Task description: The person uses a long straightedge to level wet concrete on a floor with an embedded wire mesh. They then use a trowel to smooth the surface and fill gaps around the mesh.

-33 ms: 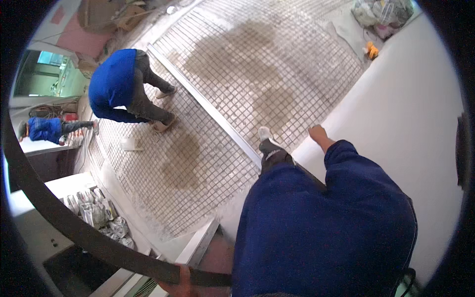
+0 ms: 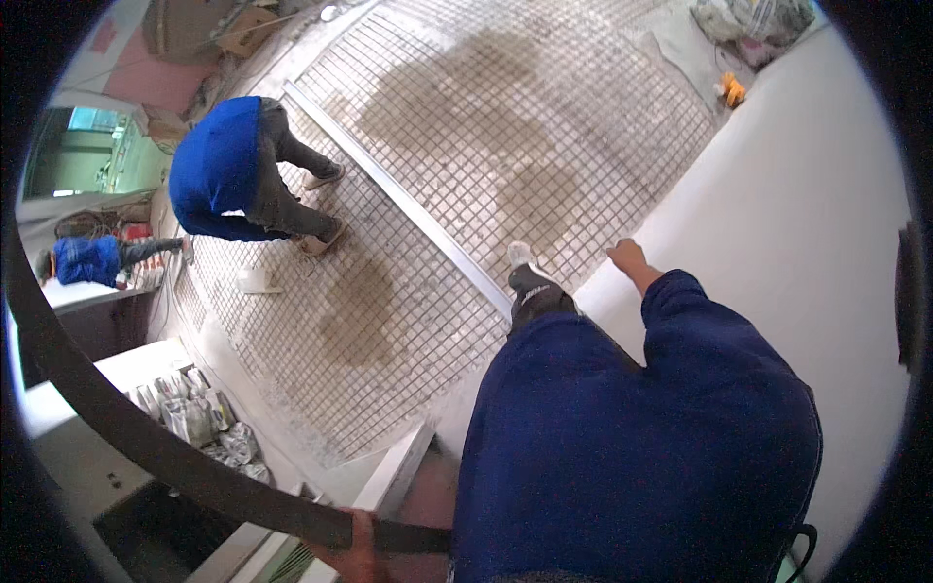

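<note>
In the head view, my left hand (image 2: 355,544) grips a long dark curved band (image 2: 155,437) that arcs from the left side down to the bottom centre. My right hand (image 2: 627,255) hangs with its fingers curled and nothing visible in them, beside a white wall (image 2: 797,194). Below me is a floor covered with wire mesh (image 2: 603,136), marked with darker patches, and a long pale straight bar (image 2: 428,233) crosses it diagonally. My shoe (image 2: 520,255) is on the mesh near the bar's lower end.
A bent-over co-worker in blue (image 2: 219,155) stands on the mesh; another (image 2: 87,260) is farther left. A white object (image 2: 256,280) lies on the mesh. Bags (image 2: 190,408) stand lower left; plastic bags (image 2: 748,29) and an orange tool (image 2: 731,89) are at upper right.
</note>
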Demonstrator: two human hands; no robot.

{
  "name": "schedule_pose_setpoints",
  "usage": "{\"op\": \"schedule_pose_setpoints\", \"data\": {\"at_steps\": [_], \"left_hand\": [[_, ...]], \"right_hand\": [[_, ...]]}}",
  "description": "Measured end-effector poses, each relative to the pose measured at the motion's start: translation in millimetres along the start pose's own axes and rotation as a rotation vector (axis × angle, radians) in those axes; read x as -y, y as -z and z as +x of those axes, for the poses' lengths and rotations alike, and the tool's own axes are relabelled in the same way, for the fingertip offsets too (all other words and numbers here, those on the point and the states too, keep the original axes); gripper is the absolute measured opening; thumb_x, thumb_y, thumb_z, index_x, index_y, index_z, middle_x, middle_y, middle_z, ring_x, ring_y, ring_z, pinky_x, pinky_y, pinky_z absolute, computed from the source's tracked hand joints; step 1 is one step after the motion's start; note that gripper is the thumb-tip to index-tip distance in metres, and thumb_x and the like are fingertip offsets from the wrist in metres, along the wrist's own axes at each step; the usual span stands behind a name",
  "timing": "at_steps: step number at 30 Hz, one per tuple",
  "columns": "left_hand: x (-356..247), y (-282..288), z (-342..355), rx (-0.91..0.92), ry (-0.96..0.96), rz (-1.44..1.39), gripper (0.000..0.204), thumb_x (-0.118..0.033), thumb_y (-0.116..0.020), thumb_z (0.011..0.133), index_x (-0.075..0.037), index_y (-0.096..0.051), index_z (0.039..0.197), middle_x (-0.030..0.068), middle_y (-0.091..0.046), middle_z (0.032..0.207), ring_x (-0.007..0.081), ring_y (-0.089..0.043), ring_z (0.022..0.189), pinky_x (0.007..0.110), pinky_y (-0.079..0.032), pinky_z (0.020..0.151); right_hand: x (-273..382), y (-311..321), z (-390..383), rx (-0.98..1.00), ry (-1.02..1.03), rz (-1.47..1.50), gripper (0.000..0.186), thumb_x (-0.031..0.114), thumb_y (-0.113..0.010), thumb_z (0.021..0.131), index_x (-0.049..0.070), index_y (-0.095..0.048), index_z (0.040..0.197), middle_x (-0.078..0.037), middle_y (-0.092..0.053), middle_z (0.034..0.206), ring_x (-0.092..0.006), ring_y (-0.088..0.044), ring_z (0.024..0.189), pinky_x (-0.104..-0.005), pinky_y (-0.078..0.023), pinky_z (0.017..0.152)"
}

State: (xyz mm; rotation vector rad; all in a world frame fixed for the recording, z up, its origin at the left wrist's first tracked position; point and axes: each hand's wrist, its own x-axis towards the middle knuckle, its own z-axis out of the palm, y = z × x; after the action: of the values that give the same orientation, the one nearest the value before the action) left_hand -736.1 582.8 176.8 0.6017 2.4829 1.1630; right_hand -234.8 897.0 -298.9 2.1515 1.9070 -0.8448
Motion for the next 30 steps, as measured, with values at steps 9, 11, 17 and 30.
{"op": "schedule_pose_setpoints", "data": {"at_steps": [9, 11, 17, 30], "left_hand": [[-169.2, -168.1, 128.0, 0.194, 0.152, 0.017, 0.067, 0.003, -0.071, 0.073, 0.001, -0.041, 0.132, 0.0128, -0.062, 0.097, 0.0228, -0.065, 0.077, 0.036, -0.058, 0.07], [-181.6, -191.6, 147.6, 0.201, 0.096, 0.087, 0.068, -0.001, -0.074, 0.073, 0.001, -0.042, 0.132, 0.0119, -0.06, 0.106, 0.0227, -0.063, 0.09, 0.035, -0.055, 0.08], [-221.5, -261.9, 203.1, 0.342, -0.05, 0.123, 0.076, -0.008, -0.079, 0.071, 0.0, -0.041, 0.136, 0.0076, -0.055, 0.11, 0.0196, -0.056, 0.099, 0.034, -0.047, 0.091], [-282.8, -475.7, 342.5, 0.536, -0.177, 0.135, 0.072, -0.017, -0.079, 0.072, 0.001, -0.043, 0.132, 0.0121, -0.055, 0.112, 0.0245, -0.054, 0.102, 0.036, -0.045, 0.093]], "right_hand": [[-35.3, 45.1, 72.3, -0.088, -0.367, 0.297, 0.027, 0.019, -0.056, 0.082, -0.002, -0.065, 0.096, -0.027, -0.068, 0.102, -0.0438, -0.065, 0.103, -0.0493, -0.051, 0.09], [-47.9, 58.2, 79.3, -0.078, -0.383, 0.288, 0.027, 0.023, -0.059, 0.081, -0.001, -0.065, 0.092, -0.026, -0.069, 0.097, -0.0446, -0.064, 0.101, -0.049, -0.051, 0.09], [-59.4, 97.6, 71.0, -0.019, -0.566, 0.634, 0.03, 0.03, -0.061, 0.088, 0.0, -0.065, 0.085, -0.015, -0.066, 0.072, -0.0265, -0.066, 0.054, -0.0386, -0.055, 0.051], [-21.9, 220.8, 254.0, -0.374, -0.285, 0.18, 0.038, 0.034, -0.056, 0.083, -0.002, -0.07, 0.081, -0.028, -0.067, 0.089, -0.0442, -0.065, 0.087, -0.0514, -0.052, 0.081]]}}
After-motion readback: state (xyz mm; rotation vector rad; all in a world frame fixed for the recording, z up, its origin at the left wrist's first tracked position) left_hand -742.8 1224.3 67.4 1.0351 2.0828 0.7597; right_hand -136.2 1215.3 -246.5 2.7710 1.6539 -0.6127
